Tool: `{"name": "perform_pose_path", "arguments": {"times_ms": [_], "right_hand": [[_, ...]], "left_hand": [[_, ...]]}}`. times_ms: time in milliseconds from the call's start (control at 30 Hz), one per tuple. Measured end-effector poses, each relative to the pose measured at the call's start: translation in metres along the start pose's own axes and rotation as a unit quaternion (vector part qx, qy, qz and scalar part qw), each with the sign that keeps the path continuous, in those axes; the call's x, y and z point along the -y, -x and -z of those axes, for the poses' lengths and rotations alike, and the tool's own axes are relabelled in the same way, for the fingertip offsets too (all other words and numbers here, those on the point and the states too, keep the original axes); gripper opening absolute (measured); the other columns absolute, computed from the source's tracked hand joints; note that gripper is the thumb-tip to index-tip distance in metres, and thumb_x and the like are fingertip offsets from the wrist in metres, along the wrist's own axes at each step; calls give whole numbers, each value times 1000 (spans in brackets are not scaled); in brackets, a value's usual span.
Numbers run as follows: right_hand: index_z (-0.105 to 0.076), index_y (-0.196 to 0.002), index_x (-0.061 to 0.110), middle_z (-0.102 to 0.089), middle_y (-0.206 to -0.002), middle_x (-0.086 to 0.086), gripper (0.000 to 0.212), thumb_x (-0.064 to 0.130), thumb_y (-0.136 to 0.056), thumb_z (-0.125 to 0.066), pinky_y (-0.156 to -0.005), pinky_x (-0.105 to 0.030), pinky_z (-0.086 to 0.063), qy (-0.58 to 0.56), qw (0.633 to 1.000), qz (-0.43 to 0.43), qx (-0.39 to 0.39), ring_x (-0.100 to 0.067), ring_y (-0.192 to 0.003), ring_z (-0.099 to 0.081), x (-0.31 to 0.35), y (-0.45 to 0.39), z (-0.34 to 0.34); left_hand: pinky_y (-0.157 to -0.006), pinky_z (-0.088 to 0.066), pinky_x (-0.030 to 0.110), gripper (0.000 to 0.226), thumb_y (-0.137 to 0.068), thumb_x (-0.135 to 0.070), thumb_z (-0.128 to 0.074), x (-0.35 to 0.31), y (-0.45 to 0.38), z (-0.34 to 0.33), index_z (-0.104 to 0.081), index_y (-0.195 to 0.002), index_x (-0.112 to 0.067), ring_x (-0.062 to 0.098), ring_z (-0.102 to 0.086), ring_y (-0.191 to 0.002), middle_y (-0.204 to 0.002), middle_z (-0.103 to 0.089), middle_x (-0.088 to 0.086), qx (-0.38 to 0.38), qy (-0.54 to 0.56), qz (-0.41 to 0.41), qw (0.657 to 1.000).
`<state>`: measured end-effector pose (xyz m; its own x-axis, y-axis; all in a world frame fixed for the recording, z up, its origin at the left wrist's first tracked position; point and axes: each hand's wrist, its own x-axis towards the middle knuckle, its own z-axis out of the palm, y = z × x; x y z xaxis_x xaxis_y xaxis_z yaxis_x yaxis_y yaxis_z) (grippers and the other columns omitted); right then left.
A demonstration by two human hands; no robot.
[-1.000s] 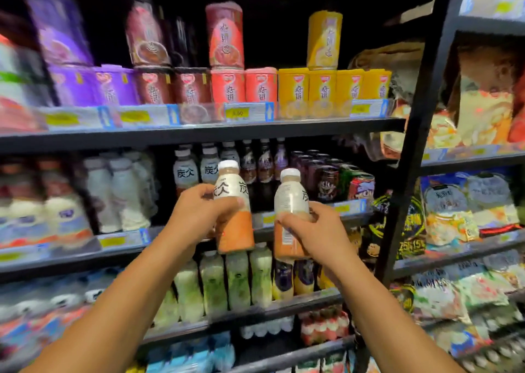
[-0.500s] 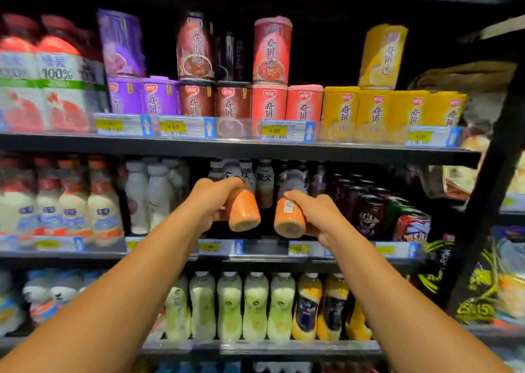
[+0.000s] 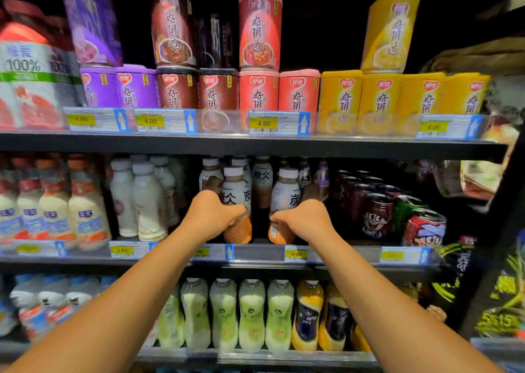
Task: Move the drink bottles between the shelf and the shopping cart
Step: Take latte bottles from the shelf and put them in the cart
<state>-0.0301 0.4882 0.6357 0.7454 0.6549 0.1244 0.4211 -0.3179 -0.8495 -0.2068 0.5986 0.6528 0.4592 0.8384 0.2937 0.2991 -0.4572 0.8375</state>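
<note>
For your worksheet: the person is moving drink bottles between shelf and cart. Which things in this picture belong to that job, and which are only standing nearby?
Part of the job:
- left hand, gripping one orange-bottomed bottle
- right hand, gripping the other orange-bottomed bottle
- middle shelf, where both stand

Only nearby:
- porridge cans above
- green bottles below
- cartoon cans at right

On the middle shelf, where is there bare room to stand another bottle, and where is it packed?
One bare strip of the middle shelf shows, between the left-hand bottle and the right-hand bottle, each gripped by the left hand and right hand. Left of them the white bottles crowd the front; right, the dark cans fill it.
</note>
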Motion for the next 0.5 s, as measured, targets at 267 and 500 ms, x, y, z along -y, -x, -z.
{"name": "perform_pose_path", "arguments": {"times_ms": [267, 500], "right_hand": [[-46, -61, 13, -48, -63, 0, 58, 47, -81, -88, -47, -27, -29, 87, 995, 39, -8, -13, -55, -45, 0, 7, 0], [-53, -71, 12, -52, -66, -3, 44, 34, -80, -90, -53, -29, -38, 53, 997, 51, 25, -17, -59, -50, -4, 8, 8]], "left_hand": [[-46, -47, 15, 29, -70, -22, -89, 9, 3, 1, -65, -85, -17, 5, -67, -55, -64, -73, -1, -18, -40, -32, 999], [-55, -50, 27, 38, -80, -37, -86, 13, 10, 1, -60, -91, -12, 14, -66, -68, -82, -72, 4, -3, -89, -19, 996]]}}
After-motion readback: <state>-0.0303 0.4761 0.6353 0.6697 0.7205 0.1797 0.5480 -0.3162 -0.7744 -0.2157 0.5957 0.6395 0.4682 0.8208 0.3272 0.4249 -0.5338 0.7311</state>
